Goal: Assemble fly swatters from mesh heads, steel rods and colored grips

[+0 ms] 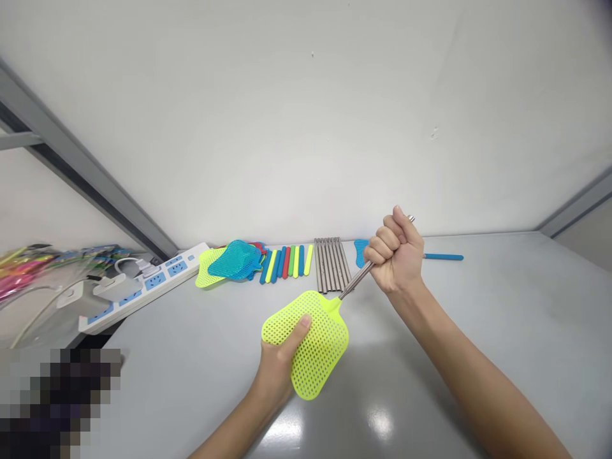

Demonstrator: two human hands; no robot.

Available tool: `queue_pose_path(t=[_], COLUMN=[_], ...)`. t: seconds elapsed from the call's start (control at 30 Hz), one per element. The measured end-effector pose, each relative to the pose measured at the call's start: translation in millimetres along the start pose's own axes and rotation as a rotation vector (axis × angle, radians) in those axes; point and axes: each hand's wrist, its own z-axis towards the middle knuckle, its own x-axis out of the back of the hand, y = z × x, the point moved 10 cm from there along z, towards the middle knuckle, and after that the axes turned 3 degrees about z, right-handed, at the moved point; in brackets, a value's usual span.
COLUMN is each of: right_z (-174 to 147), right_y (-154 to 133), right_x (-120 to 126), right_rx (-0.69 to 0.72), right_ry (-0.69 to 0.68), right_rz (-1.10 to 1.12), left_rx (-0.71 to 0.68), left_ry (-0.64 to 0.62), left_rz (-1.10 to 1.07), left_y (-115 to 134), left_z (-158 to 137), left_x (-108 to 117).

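Observation:
My left hand [282, 354] grips a yellow-green fly swatter head [320, 344], its thumb across the perforated face. My right hand [394, 248] is wrapped in a fist round a metal rod [356, 281]. The rod's lower end meets the neck of the swatter head, and its upper tip shows above my fist. How deep it sits in the neck I cannot tell. Behind my hands, several loose metal rods [332, 264] lie side by side. Left of them is a row of coloured handle sleeves [287, 262] in blue, yellow, red and green.
Blue and yellow swatter heads [235, 260] are piled at the back left of the grey table [172, 382]. A power strip [157, 280] with plugs and cables lies left of them. A blue swatter [444, 257] rests behind my right hand, near the wall. Colourful bagged items [29, 271] are at far left.

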Motion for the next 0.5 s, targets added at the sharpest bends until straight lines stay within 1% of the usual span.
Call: queue_pose_path(t=[0.1,0.2,0.4,0.5], right_z=[0.6,1.2,3.5,5.0], right_y=[-0.4,0.2,2.9,3.4], right_x=[2.4,3.5,6.5,9.1], right_rx=[0.009,0.012,-0.006,-0.015], right_ry=[-0.004,-0.012,-0.012,-0.005], right_rz=[0.028,0.073,0.152,0.166], left_rx=[0.020,0.029,0.091,0.108], left_ry=[-0.012,-0.020,-0.114,-0.129], left_rz=[-0.006,0.002,0.001,-0.012], left_y=[3.9,5.9,-2.1,-3.3], left_z=[-1.0,-0.6,2.4,3.4], left_x=[-4.5,-4.5,-7.0,-7.2])
